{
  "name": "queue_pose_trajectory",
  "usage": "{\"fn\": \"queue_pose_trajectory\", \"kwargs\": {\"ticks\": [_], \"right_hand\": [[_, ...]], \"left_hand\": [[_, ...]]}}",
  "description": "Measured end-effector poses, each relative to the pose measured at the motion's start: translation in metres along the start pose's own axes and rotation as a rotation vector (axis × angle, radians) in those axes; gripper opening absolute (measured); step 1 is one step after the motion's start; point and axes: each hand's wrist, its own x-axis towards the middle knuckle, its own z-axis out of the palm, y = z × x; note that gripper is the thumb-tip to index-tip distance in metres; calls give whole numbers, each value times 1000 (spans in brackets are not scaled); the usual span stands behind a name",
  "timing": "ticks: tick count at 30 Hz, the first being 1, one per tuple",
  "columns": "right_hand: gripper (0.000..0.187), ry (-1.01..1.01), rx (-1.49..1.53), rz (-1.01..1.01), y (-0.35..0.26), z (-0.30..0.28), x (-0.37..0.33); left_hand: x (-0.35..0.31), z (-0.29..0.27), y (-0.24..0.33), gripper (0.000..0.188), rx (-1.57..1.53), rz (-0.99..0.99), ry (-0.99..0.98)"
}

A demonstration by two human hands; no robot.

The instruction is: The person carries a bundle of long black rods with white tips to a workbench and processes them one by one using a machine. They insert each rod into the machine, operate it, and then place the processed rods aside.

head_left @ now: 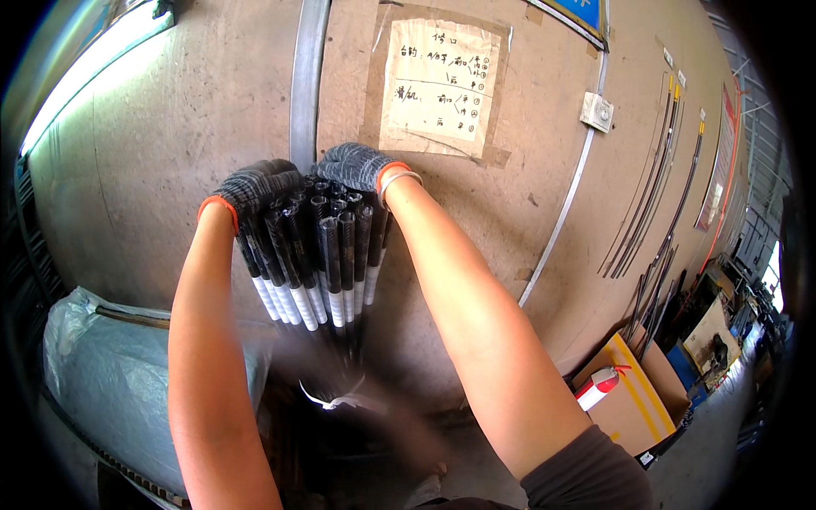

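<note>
A bundle of black tubes with open upper ends and white bands lower down stands upright, close to a brown board wall. My left hand, in a grey knit glove with an orange cuff, curls around the bundle's upper left side. From the far right, my right hand clasps the top of the bundle in a matching glove. Both hands press the tubes from the sides, and their fingertips are partly hidden. Below the white bands, the tubes run down into a dark, blurred area.
A handwritten sheet is taped to the wall, with a white switch box to its right. Thin rods lean at the right. A cardboard box stands lower right beside a red and white cylinder. Plastic sheeting covers something lower left.
</note>
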Motion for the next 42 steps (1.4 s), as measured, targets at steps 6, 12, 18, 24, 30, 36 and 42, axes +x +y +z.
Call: {"fn": "queue_pose_trajectory", "kwargs": {"ticks": [6,12,18,24,30,36,42], "right_hand": [[26,21,4,-57,10,9,2],[52,41,203,38,17,11,4],[53,-35,208,127,1,-4,-7],[53,-42,148,96,-6,-12,-17],[47,-91,33,72,-17,-25,-24],[49,-39,58,30,-12,-19,-27],[55,22,153,76,-3,-5,-23]], "left_hand": [[5,2,-8,52,-26,-1,-2],[-6,1,10,50,-13,-14,-3],[-5,2,4,48,34,-13,10],[-11,4,11,48,5,-34,-4],[-6,6,2,49,7,6,1],[-15,6,8,49,36,2,2],[-17,4,6,48,38,26,-10]]}}
